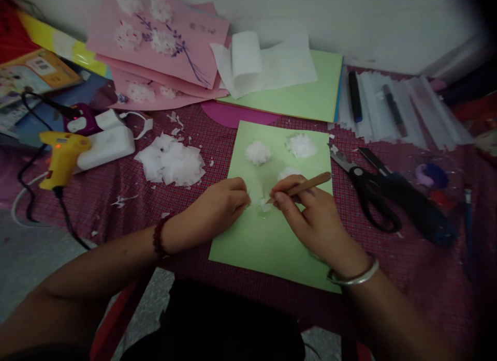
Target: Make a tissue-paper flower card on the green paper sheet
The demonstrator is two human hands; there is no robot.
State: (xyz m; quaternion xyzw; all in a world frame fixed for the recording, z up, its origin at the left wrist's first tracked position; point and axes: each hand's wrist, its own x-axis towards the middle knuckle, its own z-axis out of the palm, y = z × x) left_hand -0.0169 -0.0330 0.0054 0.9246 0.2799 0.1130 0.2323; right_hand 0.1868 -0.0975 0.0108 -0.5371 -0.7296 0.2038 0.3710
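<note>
Because our right hand (318, 221) pinches the wooden stick (316, 181) narrowly and slantwise, its tip reaches the white scrap (263, 204) on the near green sheet (252, 244), which our left hand (212, 208) perhaps steadies, its curled fingers' hold unclear.

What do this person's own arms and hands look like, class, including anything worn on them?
Both hands are bare, without gloves, and no sleeve covers either forearm. Above the left hand sits a dark red bracelet of small round beads. Above the right hand is a smooth, silver-coloured bangle. A small purplish mark shows on the right hand.
</note>
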